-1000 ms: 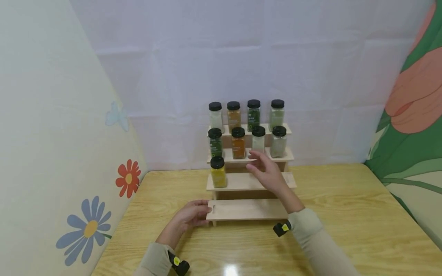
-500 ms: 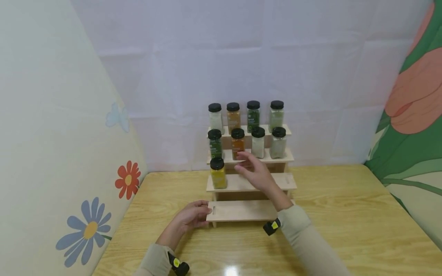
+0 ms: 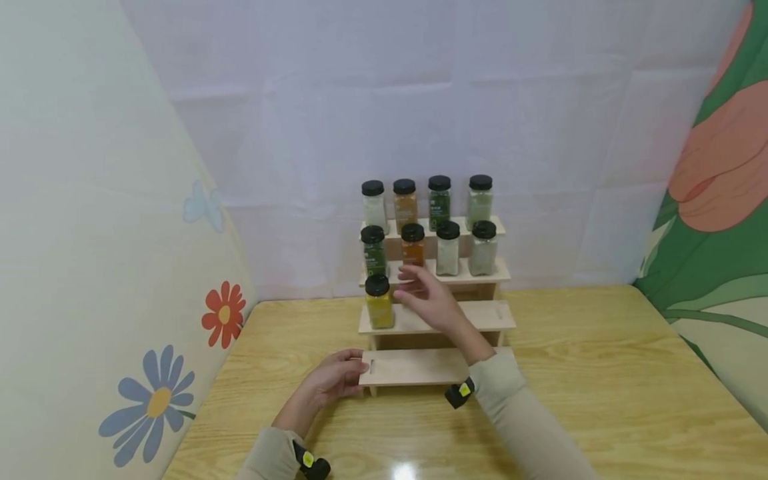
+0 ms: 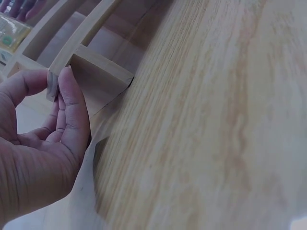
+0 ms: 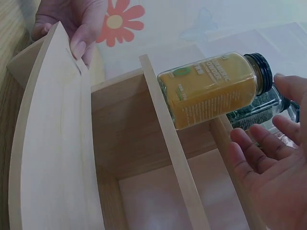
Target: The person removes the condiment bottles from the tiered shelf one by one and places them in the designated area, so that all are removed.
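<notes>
A wooden tiered spice rack (image 3: 414, 368) stands on the table. At the left end of its lowest shelf, my left hand (image 3: 333, 380) pinches the board's edge between thumb and fingers, as the left wrist view also shows with the shelf board (image 4: 69, 55). On the shelf above, at its left end, a yellow spice jar (image 3: 380, 310) with a black lid stands upright. My right hand (image 3: 433, 303) hovers just right of that jar, fingers spread and holding nothing. In the right wrist view its thumb lies close to the lid of the turmeric powder jar (image 5: 211, 88); contact there is unclear.
Several black-lidded jars fill the two upper shelves, among them an orange spice jar (image 3: 413, 250) partly behind my right hand and a green herb jar (image 3: 375, 250). A white cloth (image 3: 312, 147) hangs behind the wooden table (image 3: 588, 373). Flower-painted panels flank both sides.
My right hand has moved left along the rack, from in front of the white jar to beside the yellow one. The left hand keeps its hold on the lowest shelf.
</notes>
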Motion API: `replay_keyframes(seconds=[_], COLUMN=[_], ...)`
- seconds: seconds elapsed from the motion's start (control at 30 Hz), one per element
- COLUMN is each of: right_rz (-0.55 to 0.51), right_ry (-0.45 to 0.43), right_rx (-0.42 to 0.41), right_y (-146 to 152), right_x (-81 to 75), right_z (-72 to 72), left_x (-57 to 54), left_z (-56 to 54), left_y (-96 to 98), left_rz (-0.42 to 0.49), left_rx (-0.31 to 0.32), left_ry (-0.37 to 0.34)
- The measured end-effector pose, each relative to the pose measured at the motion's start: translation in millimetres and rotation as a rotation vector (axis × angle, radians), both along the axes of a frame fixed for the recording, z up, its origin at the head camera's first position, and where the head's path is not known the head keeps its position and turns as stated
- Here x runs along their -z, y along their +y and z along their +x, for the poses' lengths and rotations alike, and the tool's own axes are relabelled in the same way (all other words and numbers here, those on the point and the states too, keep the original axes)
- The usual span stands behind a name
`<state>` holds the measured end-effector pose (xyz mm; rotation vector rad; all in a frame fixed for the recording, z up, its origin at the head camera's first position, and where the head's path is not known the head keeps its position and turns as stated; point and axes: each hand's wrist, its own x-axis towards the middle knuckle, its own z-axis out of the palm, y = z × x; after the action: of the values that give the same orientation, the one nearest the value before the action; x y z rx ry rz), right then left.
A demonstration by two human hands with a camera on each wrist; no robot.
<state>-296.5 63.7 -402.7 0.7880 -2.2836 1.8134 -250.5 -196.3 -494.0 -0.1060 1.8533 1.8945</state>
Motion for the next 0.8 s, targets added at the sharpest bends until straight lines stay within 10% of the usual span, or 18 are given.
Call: replay_keyframes(seconds=[0.8], right_rz=[0.056], right_ry=[-0.069], right_rx=[-0.028], right_y=[-22.9], right_x=[1.3], right_z=[-4.3], left_x=[3.5], left_z=[-3.6], left_y=[-0.2], left_rz=[0.026], left_rx=[0.023], left_ry=[0.002])
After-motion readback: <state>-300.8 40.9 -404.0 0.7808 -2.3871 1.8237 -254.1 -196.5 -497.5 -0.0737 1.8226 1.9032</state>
